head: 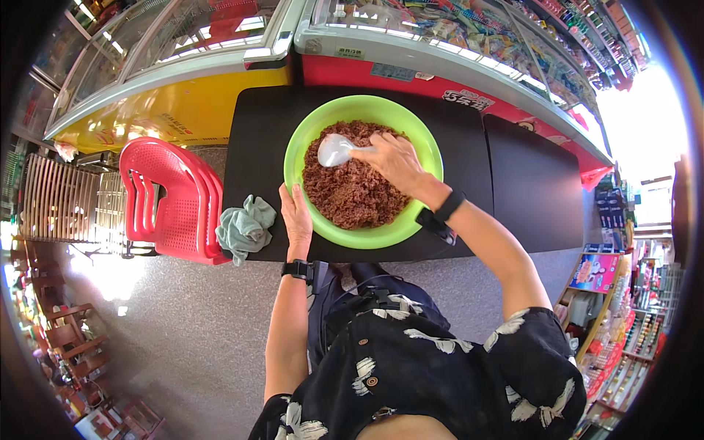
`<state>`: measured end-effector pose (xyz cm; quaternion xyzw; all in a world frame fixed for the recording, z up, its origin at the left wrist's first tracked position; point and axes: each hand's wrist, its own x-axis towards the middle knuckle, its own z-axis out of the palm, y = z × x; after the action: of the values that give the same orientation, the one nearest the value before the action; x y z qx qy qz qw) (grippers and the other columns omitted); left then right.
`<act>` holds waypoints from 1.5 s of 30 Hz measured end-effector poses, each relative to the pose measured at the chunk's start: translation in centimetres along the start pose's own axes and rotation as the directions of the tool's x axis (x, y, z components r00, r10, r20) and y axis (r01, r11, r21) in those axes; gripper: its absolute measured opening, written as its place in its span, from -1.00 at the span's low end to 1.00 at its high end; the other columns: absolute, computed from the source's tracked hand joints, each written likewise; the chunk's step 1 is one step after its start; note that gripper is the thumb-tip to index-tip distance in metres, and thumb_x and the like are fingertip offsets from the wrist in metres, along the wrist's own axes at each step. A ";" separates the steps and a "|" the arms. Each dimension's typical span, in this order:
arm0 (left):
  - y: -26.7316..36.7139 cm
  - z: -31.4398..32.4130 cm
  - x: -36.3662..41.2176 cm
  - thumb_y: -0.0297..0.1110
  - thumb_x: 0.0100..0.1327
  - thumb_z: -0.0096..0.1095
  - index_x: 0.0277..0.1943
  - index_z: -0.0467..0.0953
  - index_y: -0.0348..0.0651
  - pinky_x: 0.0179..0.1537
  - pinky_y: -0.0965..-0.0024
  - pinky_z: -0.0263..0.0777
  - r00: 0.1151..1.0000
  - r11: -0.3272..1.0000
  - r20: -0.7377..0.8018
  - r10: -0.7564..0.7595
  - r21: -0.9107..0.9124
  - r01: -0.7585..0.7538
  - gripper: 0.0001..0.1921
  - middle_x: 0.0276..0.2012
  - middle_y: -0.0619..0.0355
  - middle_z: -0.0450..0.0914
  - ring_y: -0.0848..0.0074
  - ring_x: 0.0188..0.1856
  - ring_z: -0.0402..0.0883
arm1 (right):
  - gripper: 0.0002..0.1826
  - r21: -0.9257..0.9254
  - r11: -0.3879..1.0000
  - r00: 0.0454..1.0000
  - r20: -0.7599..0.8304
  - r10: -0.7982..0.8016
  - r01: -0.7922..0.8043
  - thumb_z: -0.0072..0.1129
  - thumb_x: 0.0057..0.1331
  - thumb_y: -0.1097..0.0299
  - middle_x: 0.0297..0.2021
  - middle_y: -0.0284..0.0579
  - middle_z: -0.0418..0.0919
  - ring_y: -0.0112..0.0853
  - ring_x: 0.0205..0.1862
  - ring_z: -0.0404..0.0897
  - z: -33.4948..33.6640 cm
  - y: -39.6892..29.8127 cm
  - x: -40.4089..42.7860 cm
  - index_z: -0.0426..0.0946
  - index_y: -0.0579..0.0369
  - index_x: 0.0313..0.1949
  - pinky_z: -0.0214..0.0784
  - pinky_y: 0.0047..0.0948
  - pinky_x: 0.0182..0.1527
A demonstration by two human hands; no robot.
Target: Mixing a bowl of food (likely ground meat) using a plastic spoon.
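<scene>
A large lime-green plastic basin [367, 238] rests on a black table [264, 137] in front of me. Reddish-brown cooked grain, perhaps rice, [357, 192] is heaped in it. My right hand [397, 165] grips the short handle of a pale, translucent serving spoon or rice paddle [334, 151], whose bowl lies over the upper left of the grain. At the basin's lower left rim, my left hand [297, 217] steadies the outer wall, thumb up near the edge. A crumpled grey-green cloth [246, 227] lies at the table's left front corner, left of that hand.
Stacked red plastic chairs [181, 209] stand against the table's left side. Behind it are a yellow chest freezer [159, 110] and a red one [352, 77] with glass lids. A second black table [531, 181] adjoins on the right. Stocked shelves [621, 341] stand farther right.
</scene>
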<state>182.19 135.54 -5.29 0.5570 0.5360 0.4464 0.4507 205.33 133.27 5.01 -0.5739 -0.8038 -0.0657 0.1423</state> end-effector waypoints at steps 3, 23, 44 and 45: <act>0.3 0.2 0.0 -0.08 0.44 -0.18 0.03 0.32 -0.30 -0.24 0.24 0.35 1.000 1.000 0.001 0.001 0.020 -0.001 -0.60 -0.35 -0.07 0.50 0.24 -0.34 0.48 | -0.65 -0.111 0.983 0.986 0.056 0.156 -0.149 0.05 0.18 0.43 -0.43 -0.22 0.40 -0.27 -0.35 0.52 2.4 3.1 0.0 0.55 -0.37 -0.08 0.37 -0.30 -0.40; -0.9 0.8 -0.2 -0.11 0.42 -0.13 -0.02 0.32 -0.36 -0.32 0.23 0.31 0.996 0.999 -0.088 -0.028 0.024 0.030 -0.61 -0.43 -0.06 0.45 0.24 -0.41 0.42 | -0.48 0.047 0.570 0.558 0.289 0.778 -0.820 -0.05 0.29 0.22 -0.59 0.21 0.54 0.09 -0.49 0.57 -1.3 -8.4 -10.8 0.22 0.27 0.16 0.44 0.02 -0.37; -1.1 0.7 0.1 -0.16 0.44 -0.16 -0.04 0.32 -0.39 -0.25 0.19 0.30 0.997 0.997 -0.046 0.067 0.039 -0.065 -0.63 -0.34 -0.16 0.46 0.13 -0.34 0.43 | -0.23 0.035 0.869 0.837 0.289 0.464 -0.494 0.15 0.12 0.35 -0.39 -0.11 0.45 -0.24 -0.42 0.58 3.3 -15.4 -5.4 0.06 0.14 0.31 0.45 -0.25 -0.43; -1.3 0.6 0.1 -0.15 0.44 -0.16 -0.04 0.32 -0.39 -0.27 0.18 0.31 0.997 0.997 -0.049 0.067 0.039 -0.066 -0.63 -0.34 -0.16 0.46 0.13 -0.35 0.43 | -0.24 -0.023 0.904 0.875 0.245 0.418 -0.426 0.15 0.10 0.36 -0.38 -0.20 0.40 -0.34 -0.40 0.57 3.5 -15.3 -5.6 0.11 0.00 0.32 0.45 -0.36 -0.46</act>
<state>182.55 135.68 -6.66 0.5716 0.5367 0.4649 0.4113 192.05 124.05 0.85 -0.7366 -0.6715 0.0510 0.0622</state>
